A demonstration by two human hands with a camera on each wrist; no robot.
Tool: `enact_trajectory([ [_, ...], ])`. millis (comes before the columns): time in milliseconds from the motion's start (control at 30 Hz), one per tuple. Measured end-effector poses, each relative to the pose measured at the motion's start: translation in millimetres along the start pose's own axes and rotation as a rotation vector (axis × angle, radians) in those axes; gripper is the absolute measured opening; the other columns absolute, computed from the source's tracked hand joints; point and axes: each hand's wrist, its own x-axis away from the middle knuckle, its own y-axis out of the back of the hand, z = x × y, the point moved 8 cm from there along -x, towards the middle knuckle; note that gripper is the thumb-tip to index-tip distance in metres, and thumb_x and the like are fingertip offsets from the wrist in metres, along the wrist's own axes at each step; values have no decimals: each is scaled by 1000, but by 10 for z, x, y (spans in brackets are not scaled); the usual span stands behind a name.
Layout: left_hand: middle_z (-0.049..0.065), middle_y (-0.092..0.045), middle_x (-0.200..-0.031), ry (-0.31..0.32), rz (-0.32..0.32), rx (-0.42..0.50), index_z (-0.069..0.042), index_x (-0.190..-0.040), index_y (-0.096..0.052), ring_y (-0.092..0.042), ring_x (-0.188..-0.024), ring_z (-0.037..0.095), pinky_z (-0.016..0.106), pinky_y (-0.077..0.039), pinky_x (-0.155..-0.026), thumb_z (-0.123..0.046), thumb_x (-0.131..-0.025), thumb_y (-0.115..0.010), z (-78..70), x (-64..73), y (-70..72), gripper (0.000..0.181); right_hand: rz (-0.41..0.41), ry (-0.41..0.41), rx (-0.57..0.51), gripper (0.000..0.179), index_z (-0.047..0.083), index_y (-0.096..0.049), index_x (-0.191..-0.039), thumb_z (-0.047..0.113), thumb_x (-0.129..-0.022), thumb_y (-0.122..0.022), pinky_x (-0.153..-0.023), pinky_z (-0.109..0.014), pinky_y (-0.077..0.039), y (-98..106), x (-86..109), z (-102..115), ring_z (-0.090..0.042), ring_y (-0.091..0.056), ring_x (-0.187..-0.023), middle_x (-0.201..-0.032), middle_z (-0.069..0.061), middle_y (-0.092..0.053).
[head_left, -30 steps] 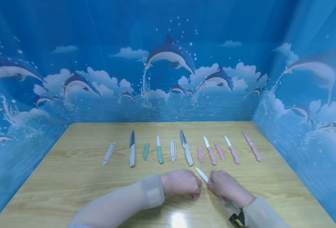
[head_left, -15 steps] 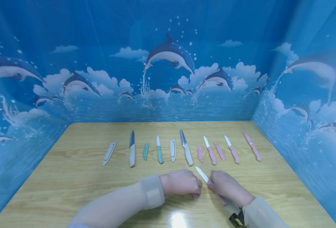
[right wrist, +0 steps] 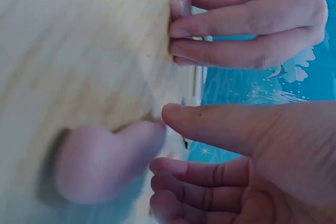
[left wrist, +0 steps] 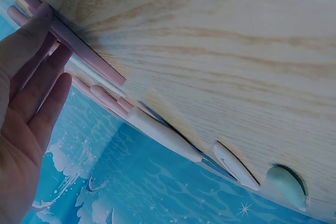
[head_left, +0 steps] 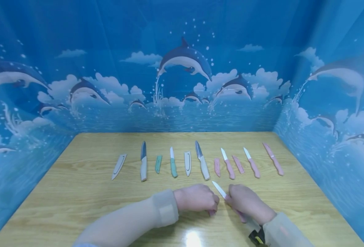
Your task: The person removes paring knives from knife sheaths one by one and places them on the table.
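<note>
My left hand (head_left: pixel 197 198) is over the front middle of the table, pinching a pink knife sheath (left wrist: pixel 89 53) between thumb and fingers. Most of the sheath is hidden in the head view, where just one end shows below the fingers. To its right, my right hand (head_left: pixel 247 203) holds a pink-handled paring knife (head_left: pixel 219 189) low over the wood. Its pale bare blade points away and to the left, past the left hand's knuckles. In the right wrist view the rounded handle (right wrist: pixel 100 166) juts out beyond the thumb and curled fingers. Sheath and blade are apart.
Behind the hands a row lies on the wooden table (head_left: pixel 77 192): white sheaths (head_left: pixel 118 166), white-handled knives (head_left: pixel 143 168), a green sheath (head_left: pixel 158 164), a green-handled knife (head_left: pixel 173 168), pink sheaths (head_left: pixel 217 167), pink-handled knives (head_left: pixel 229 168) and a pink sheathed knife (head_left: pixel 273 159). A dolphin-print curtain (head_left: pixel 182 116) surrounds the table.
</note>
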Motion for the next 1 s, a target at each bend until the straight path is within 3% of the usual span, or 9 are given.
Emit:
enact_trajectory([
  [67,-20,-66,-94,0,-2,3,-33,-93,-72,-58,-81,-9,5,-45,-79,-42,-89,-59,1,1,-3,16,-19,4,17,17,3,-60,-85,19,-90,-66,-51,-27,-43,72,-8,7,-14,-49,-54,-66,-4,-57],
  [167,-20,-66,-94,5,-4,3,-33,-92,-72,-59,-82,-9,5,-45,-79,-42,-89,-59,5,0,-6,16,-67,2,43,29,-2,-63,-101,23,-89,-67,-56,-31,-49,212,-31,-11,-15,-53,-61,-82,-7,-65],
  [267,-20,-66,-93,11,-1,4,-33,-91,-72,-59,-81,-9,5,-45,-78,-42,-89,-59,5,-3,-11,16,-159,26,100,37,-3,-63,-111,28,-90,-66,-73,-42,-55,376,-44,-35,-24,-62,-76,-98,-15,-68],
  [367,-20,-66,-93,21,7,11,-33,-92,-72,-58,-81,-9,6,-45,-79,-42,-90,-59,2,-3,-16,16,-269,67,179,49,-6,-59,-122,32,-92,-64,-98,-55,-45,541,-39,-58,-43,-59,-105,-114,-26,-63],
  [467,-20,-66,-93,33,17,21,-33,-92,-72,-58,-81,-10,6,-45,-79,-41,-90,-59,3,-4,-19,16,-343,85,222,62,-11,-47,-134,35,-95,-59,-111,-62,-26,678,-41,-101,-54,-39,-129,-134,-36,-47],
  [567,-20,-66,-94,39,23,19,-32,-92,-72,-59,-81,-9,5,-45,-79,-41,-90,-59,3,-4,-24,16,-361,57,210,76,-11,-35,-142,44,-95,-56,-111,-68,-15,772,-78,-205,-57,-16,-138,-148,-38,-26],
  [700,-19,-66,-94,43,25,21,-32,-92,-72,-59,-82,-9,5,-45,-78,-41,-91,-58,0,1,-34,17,-359,-6,158,94,-9,-18,-149,59,-93,-50,-108,-74,-1,859,-168,-436,-56,5,-141,-153,-37,-5],
  [867,-19,-66,-95,50,19,30,-32,-92,-72,-59,-82,-8,5,-45,-77,-40,-92,-58,0,-1,-43,16,-340,-68,121,102,-9,-4,-150,67,-93,-41,-105,-76,5,919,-291,-766,-55,15,-139,-153,-37,8],
  [1000,-19,-66,-95,49,18,40,-32,-92,-72,-59,-82,-8,5,-45,-77,-40,-91,-59,0,-5,-44,16,-329,-93,100,104,-8,-2,-151,70,-92,-39,-102,-78,9,954,-380,-1049,-57,19,-136,-152,-38,12],
])
